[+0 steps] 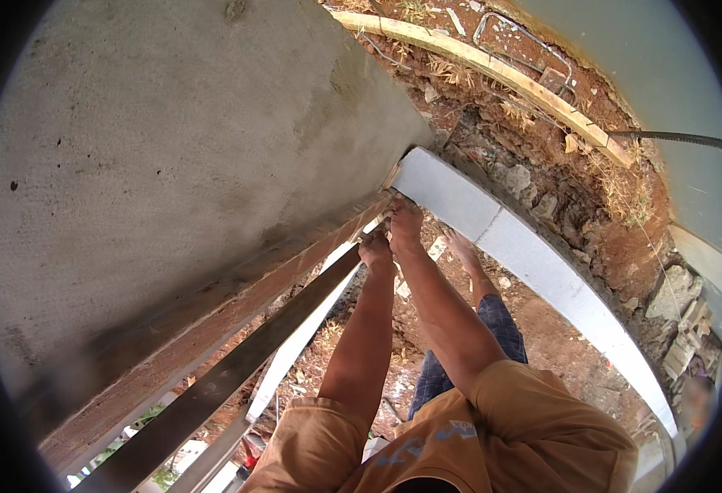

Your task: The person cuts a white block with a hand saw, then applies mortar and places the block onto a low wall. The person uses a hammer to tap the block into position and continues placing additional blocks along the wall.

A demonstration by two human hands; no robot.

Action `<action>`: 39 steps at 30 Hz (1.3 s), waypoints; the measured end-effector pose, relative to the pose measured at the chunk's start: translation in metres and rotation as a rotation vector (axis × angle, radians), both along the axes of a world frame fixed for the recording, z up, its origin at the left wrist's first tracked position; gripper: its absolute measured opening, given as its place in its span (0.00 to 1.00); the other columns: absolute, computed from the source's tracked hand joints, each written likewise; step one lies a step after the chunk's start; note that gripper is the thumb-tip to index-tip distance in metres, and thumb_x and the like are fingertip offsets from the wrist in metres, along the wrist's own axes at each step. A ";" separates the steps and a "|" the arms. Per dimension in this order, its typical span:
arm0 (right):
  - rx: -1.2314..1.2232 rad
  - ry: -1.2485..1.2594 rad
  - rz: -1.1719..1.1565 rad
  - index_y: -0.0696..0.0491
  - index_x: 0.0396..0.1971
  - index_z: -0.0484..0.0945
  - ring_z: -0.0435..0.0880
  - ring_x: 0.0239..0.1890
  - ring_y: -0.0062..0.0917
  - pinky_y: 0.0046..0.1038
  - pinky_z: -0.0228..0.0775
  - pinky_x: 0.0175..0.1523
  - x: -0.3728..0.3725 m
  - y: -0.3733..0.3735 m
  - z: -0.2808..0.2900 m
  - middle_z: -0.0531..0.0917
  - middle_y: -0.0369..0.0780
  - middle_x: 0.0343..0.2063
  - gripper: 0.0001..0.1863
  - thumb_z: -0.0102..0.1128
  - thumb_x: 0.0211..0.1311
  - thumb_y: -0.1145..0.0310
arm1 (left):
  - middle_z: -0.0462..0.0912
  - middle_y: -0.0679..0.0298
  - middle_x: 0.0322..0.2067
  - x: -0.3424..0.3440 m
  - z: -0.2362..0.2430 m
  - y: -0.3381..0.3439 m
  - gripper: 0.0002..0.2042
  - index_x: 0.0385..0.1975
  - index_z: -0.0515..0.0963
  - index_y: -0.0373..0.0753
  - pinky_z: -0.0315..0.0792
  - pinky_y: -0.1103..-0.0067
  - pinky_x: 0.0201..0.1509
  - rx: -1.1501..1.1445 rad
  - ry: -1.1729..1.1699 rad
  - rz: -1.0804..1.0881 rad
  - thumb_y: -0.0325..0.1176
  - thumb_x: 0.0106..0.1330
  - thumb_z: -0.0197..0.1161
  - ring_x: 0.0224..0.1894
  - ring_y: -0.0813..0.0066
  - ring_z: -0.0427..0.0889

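I look down along a grey plastered wall [172,140]. A long wooden plank [237,304] lies against the wall's lower edge. Beside it runs a dark metal bar [237,370], with a pale one [295,349] under it. My left hand [375,251] is closed around the top end of the dark bar. My right hand [405,223] sits just above it, with its fingers curled on the end of the plank at the wall's corner. Both arms reach up from orange sleeves.
A low grey concrete band [533,255] curves away to the right from the corner. My bare foot [463,246] stands on red soil below the hands. Rubble, stones, bent steel rods [525,37] and a long timber [492,70] lie beyond it.
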State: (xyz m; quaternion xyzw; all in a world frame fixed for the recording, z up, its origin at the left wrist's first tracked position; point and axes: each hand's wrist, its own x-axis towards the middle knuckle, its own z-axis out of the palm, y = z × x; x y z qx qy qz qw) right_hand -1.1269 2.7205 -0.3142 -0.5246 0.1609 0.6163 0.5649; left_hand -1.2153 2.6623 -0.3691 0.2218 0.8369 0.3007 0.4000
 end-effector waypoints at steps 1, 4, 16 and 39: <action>-0.002 -0.022 0.030 0.51 0.36 0.80 0.71 0.21 0.13 0.19 0.60 0.22 -0.002 0.000 -0.003 0.77 0.30 0.23 0.06 0.59 0.73 0.65 | 0.87 0.60 0.33 -0.001 -0.001 0.001 0.12 0.39 0.85 0.31 0.75 0.72 0.37 0.004 -0.178 0.214 0.35 0.69 0.62 0.31 0.72 0.81; 0.102 -0.154 0.140 0.51 0.37 0.78 0.71 0.22 0.13 0.19 0.59 0.23 -0.004 -0.002 -0.010 0.76 0.29 0.23 0.09 0.56 0.75 0.62 | 0.86 0.64 0.31 0.004 0.012 0.004 0.10 0.36 0.85 0.33 0.73 0.74 0.32 0.046 0.341 -0.411 0.34 0.69 0.61 0.27 0.76 0.78; 0.163 0.124 0.221 0.45 0.34 0.75 0.70 0.20 0.10 0.16 0.56 0.20 0.030 -0.012 0.019 0.74 0.27 0.21 0.09 0.60 0.71 0.57 | 0.82 0.70 0.29 0.036 0.051 0.021 0.04 0.37 0.82 0.39 0.66 0.83 0.24 0.212 -0.476 0.249 0.28 0.73 0.60 0.22 0.84 0.73; 0.182 0.113 0.167 0.49 0.40 0.81 0.79 0.27 0.14 0.19 0.67 0.25 0.025 -0.048 0.009 0.82 0.31 0.26 0.03 0.63 0.69 0.72 | 0.79 0.62 0.49 0.048 0.071 -0.004 0.20 0.57 0.74 0.38 0.72 0.71 0.60 0.188 -0.775 0.209 0.47 0.77 0.52 0.52 0.69 0.78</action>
